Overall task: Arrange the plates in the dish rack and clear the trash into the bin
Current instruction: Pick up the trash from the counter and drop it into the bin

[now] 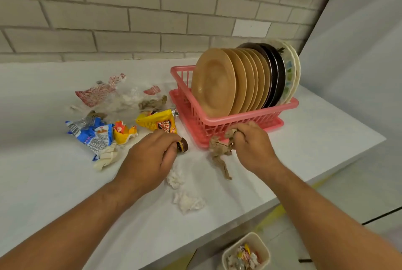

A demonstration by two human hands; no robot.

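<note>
A pink dish rack [219,123] stands on the white table and holds several upright plates [214,84], tan in front, dark and pale ones behind. My left hand [150,156] is closed around a small brown bottle [182,145] in front of a yellow snack bag [157,123]. My right hand [252,146] grips a crumpled brown paper [218,150] beside the rack's front corner; the paper trails down onto the table. A beige bin [260,242] with wrappers inside sits on the floor at the lower right.
Loose trash lies left of the rack: a blue wrapper [91,131], an orange wrapper [123,132], a red-and-white wrapper [99,92], clear plastic [124,101], a cream wrapper [106,157]. Two white tissues [188,202] lie near my forearms. A brick wall runs behind the table.
</note>
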